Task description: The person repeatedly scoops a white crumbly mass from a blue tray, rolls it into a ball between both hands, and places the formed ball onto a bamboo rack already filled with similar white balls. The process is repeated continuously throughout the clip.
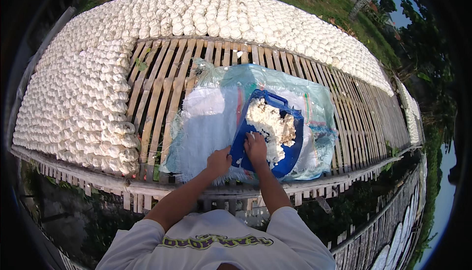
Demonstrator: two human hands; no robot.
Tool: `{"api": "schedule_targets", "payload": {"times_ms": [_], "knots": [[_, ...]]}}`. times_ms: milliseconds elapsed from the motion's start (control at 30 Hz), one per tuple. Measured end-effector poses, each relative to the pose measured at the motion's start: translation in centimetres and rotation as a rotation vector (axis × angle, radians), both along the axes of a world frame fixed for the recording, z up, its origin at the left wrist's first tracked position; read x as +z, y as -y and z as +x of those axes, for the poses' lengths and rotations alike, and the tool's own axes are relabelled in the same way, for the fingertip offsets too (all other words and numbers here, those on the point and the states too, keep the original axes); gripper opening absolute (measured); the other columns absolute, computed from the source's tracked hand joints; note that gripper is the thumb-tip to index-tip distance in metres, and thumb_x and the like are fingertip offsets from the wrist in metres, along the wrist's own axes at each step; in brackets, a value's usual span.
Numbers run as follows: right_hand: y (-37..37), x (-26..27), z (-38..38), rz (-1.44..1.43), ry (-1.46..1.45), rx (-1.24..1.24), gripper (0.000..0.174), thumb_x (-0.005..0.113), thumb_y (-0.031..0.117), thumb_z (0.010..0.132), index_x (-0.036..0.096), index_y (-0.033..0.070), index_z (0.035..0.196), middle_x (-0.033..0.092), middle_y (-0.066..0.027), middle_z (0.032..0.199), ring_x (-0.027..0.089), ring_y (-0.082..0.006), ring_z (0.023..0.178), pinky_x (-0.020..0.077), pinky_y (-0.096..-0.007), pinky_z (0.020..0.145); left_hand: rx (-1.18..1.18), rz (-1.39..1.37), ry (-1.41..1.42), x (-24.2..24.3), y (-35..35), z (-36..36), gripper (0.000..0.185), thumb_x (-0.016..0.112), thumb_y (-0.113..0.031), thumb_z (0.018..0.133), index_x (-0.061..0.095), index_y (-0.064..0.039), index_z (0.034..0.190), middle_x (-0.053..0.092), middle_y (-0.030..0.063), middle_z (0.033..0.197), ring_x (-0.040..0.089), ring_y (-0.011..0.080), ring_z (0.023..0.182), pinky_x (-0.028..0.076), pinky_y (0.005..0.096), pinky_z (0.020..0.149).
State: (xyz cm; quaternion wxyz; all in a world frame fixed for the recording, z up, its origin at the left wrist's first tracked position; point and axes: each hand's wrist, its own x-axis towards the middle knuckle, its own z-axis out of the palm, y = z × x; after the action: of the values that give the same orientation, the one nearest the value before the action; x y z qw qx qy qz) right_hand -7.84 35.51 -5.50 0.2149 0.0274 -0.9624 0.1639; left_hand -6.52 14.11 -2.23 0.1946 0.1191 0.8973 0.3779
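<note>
A blue plastic tub with a handle lies tilted in front of me, a crumbly white, partly brownish mass heaped inside it. My left hand is at the tub's left rim, fingers curled against it. Inside the tub is my right hand, its bent fingertips at the left edge of the white mass. A bit of white shows at those fingertips; whether they grip it is hidden. Beneath the tub spreads a woven plastic sack sheet, white and pale green with frayed edges.
The sheet rests on a bamboo slat rack with gaps between slats. Rows of whitish rounded lumps cover its left side and far side. A bamboo pole edges the near side. Another slatted rack stands lower right.
</note>
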Motion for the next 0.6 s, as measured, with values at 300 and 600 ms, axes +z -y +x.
{"api": "schedule_targets", "payload": {"times_ms": [300, 600], "knots": [[-0.8, 3.5, -4.2, -0.77, -0.108, -0.174, 0.043, 0.072, -0.001, 0.089, 0.064, 0.002, 0.131, 0.066, -0.0179, 0.105, 0.066, -0.0377, 0.095, 0.0542, -0.0456, 0.087, -0.027, 0.039, -0.019, 0.0, 0.3, -0.1, 0.046, 0.064, -0.021, 0.097, 0.063, -0.016, 0.142, 0.077, 0.02, 0.095, 0.074, 0.044, 0.093, 0.058, 0.0572, 0.084], [1.8, -0.8, -2.3, 0.038, 0.049, -0.008, 0.035, 0.075, 0.023, 0.089, 0.075, 0.008, 0.121, 0.067, -0.016, 0.126, 0.063, -0.0385, 0.115, 0.0519, -0.0488, 0.099, -0.036, -0.025, -0.001, -0.9, 0.5, -0.4, 0.047, 0.064, -0.021, 0.096, 0.063, -0.015, 0.142, 0.076, 0.0207, 0.098, 0.073, 0.0441, 0.095, 0.057, 0.0574, 0.086]]}}
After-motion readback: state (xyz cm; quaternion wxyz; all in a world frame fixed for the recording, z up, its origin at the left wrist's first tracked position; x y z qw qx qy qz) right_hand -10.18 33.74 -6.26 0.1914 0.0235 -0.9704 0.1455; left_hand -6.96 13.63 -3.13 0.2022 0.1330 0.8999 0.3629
